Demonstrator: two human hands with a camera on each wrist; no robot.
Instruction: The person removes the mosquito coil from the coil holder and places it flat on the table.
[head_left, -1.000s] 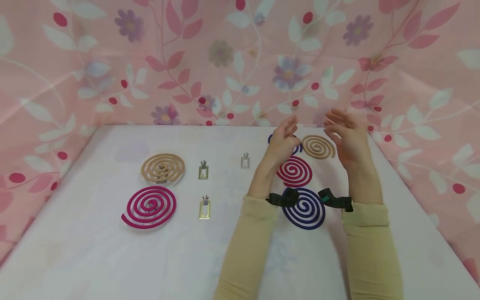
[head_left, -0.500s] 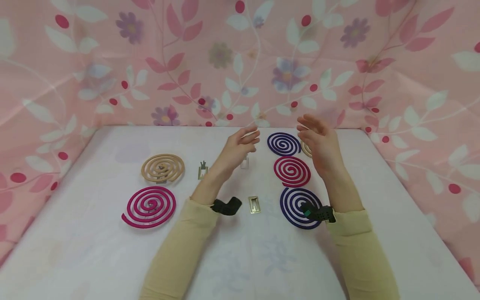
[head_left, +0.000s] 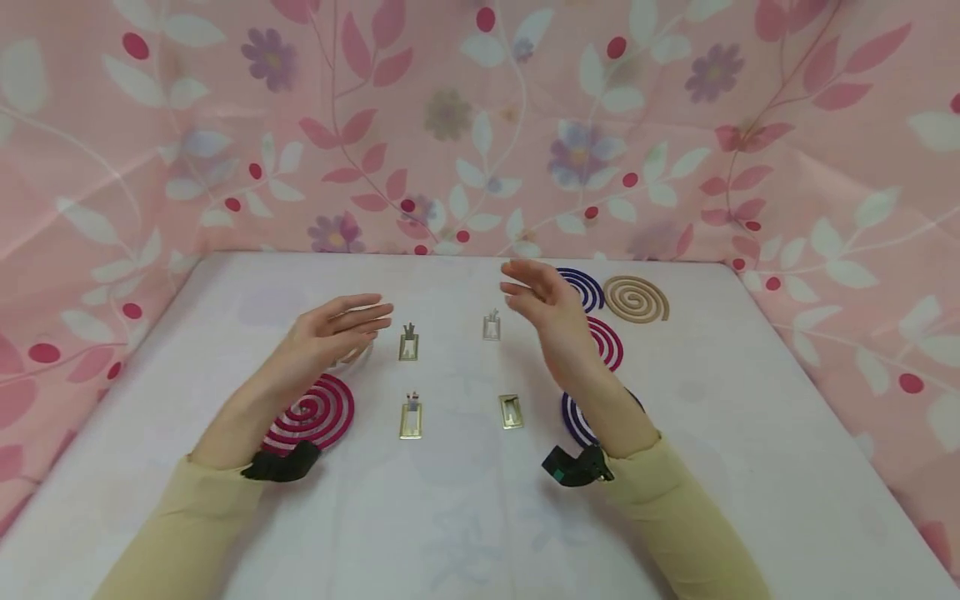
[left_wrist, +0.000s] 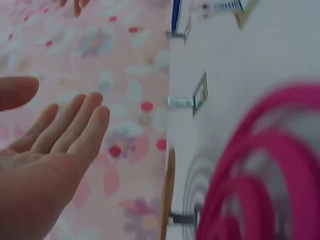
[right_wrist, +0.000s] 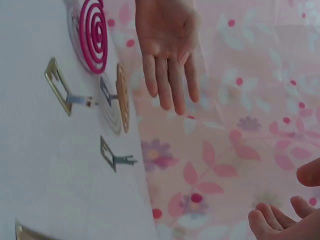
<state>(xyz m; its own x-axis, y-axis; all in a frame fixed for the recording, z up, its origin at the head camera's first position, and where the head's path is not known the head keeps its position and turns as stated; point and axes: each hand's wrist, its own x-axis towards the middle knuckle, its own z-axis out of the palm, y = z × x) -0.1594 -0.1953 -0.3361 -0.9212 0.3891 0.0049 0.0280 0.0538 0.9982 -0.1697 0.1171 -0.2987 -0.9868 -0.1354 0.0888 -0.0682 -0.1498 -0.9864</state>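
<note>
My left hand point(head_left: 318, 342) is raised over the left of the table, fingers extended and holding nothing. Below it, a magenta mosquito coil point(head_left: 330, 408) sits on a stand. A tan coil point(right_wrist: 123, 97), also on a stand, is mostly hidden behind that hand in the head view. My right hand point(head_left: 553, 321) hovers with loosely bent fingers, nothing in it. Partly behind it and its wrist lie a blue coil point(head_left: 588, 287), a red coil point(head_left: 611, 346) and another blue coil point(head_left: 573, 421). Further right is a second tan coil point(head_left: 636, 298).
Small metal stands with raised prongs stand mid-table: one point(head_left: 408, 344) at back left, one point(head_left: 411, 419) at front left, one point(head_left: 491, 327) at back right. A fourth stand point(head_left: 511, 412) lies with no prongs visibly raised. Floral cloth point(head_left: 450, 125) hangs behind the white table point(head_left: 450, 517).
Both hands have moved left, the left one from over the right-hand coils to the coils on stands, the right one to near the middle. The coils and stands have stayed put.
</note>
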